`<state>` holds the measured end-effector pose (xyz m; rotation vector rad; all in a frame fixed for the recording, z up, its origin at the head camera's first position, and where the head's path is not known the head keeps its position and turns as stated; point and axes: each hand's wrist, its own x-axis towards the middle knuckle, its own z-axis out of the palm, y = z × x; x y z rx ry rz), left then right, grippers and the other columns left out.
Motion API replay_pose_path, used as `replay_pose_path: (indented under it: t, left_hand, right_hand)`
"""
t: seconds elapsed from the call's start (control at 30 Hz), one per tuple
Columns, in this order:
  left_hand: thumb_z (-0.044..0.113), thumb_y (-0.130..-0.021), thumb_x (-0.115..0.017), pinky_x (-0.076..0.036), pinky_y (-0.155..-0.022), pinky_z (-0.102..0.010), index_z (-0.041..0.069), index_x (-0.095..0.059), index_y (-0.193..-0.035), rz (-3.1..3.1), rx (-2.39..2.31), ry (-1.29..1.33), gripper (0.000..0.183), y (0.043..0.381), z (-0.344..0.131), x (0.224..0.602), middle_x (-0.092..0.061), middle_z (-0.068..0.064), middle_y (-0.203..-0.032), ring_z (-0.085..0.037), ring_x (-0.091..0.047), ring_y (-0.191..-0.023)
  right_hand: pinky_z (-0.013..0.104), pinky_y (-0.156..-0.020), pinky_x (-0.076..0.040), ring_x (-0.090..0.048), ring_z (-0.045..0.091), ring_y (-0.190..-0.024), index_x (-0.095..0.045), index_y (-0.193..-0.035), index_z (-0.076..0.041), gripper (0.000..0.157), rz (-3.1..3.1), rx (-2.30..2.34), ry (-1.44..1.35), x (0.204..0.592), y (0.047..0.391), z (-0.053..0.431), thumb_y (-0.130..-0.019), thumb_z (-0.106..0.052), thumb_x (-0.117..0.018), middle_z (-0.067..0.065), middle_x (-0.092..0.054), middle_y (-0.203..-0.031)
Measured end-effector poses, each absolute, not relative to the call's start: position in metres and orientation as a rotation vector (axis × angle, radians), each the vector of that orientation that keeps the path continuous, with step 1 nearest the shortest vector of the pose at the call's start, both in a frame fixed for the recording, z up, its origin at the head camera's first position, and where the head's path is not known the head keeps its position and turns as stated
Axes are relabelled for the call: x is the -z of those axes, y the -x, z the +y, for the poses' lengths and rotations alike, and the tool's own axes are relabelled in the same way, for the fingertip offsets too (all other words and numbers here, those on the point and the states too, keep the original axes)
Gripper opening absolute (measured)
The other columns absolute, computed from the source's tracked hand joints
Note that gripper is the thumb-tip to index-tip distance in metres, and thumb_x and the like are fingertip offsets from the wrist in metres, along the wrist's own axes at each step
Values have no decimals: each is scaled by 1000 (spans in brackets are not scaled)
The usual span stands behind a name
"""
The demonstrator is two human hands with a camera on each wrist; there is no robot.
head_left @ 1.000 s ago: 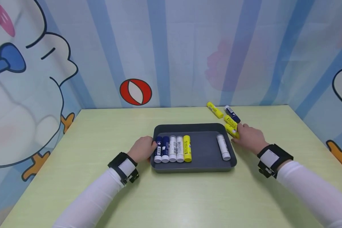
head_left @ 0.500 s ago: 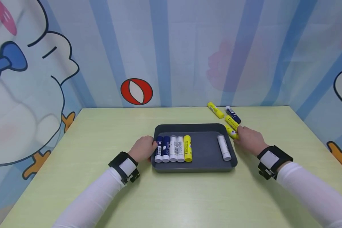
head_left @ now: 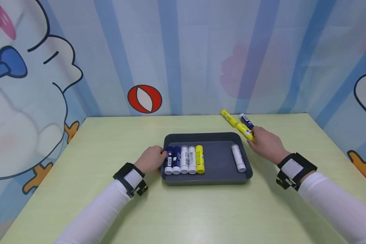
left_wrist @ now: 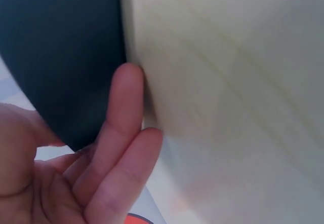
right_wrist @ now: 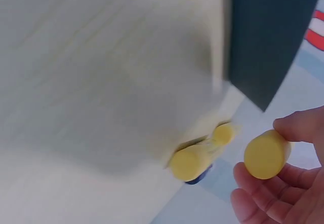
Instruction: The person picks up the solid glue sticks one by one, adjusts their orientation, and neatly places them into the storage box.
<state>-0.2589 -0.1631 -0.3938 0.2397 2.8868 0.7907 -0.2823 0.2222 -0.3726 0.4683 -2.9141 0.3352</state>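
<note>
My right hand (head_left: 269,144) pinches a yellow glue stick (right_wrist: 266,154) between thumb and fingers, off the table beside the tray's back right corner. Behind it lie another yellow glue stick (head_left: 228,117) and a navy one (head_left: 245,120); a further yellow stick (right_wrist: 188,164) shows in the right wrist view. The left hand (head_left: 150,159) grips the left wall of the grey tray (head_left: 207,179), thumb over the rim and fingers outside. Inside, two navy glue sticks (head_left: 176,160), two white ones (head_left: 191,160) and a yellow one (head_left: 200,159) stand in a row at left.
A lone white glue stick (head_left: 238,158) lies tilted near the tray's right wall. The pale table (head_left: 195,213) ends at a printed curtain (head_left: 195,61) behind. Bare tray floor (head_left: 218,159) separates the row from the lone stick.
The right hand has raised the nearest yellow glue stick from the group, slightly up and back, so it overlaps the yellow one behind. The left hand and the tray stay put.
</note>
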Motion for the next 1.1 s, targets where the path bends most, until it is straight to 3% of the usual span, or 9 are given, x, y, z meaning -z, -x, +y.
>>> replay_pose_path:
  t: [0.3, 0.47, 0.63, 0.83, 1.1]
  left_hand:
    - [32, -100, -53, -50, -63, -34, -3, -62, -117, 3021, -649, -217, 41, 261, -172, 383, -66, -8, -79, -21, -60, -68]
    - [35, -97, -58, -54, -79, -44, -1, -56, -129, 3209, -525, -297, 49, 259, -169, 377, -63, -18, -119, -30, -61, -101]
    - [38, -94, -63, -43, -100, -48, 0, -45, -140, 3337, -393, -488, 63, 256, -159, 372, -46, -21, -141, -35, -45, -127]
    - [43, -91, -64, -33, -107, -53, 4, -40, -145, 3397, -190, -709, 71, 251, -145, 366, -37, -20, -148, -35, -37, -134]
    - [45, -89, -67, -29, -108, -57, 8, -41, -146, 3364, 18, -1013, 72, 245, -126, 367, -35, -16, -152, -32, -34, -136]
  right_hand:
    - [36, -53, -44, -51, 23, -66, -52, -105, 4, 29, -2904, -400, -553, 363, 272, 197, -91, -17, -65, 15, -55, -88]
    - [38, -58, -48, -54, 22, -70, -54, -108, 4, 30, -2890, -378, -640, 361, 265, 182, -90, -17, -67, 12, -57, -89]
    - [37, -61, -50, -54, 20, -74, -56, -110, 3, 31, -2876, -365, -709, 359, 257, 168, -90, -17, -69, 10, -58, -91]
    - [31, -59, -48, -52, 17, -69, -57, -110, 1, 32, -2866, -342, -772, 358, 248, 156, -89, -19, -71, 7, -58, -91]
    - [27, -56, -48, -53, 13, -67, -58, -107, -2, 29, -2769, -291, -928, 360, 240, 147, -88, -20, -72, 5, -58, -91]
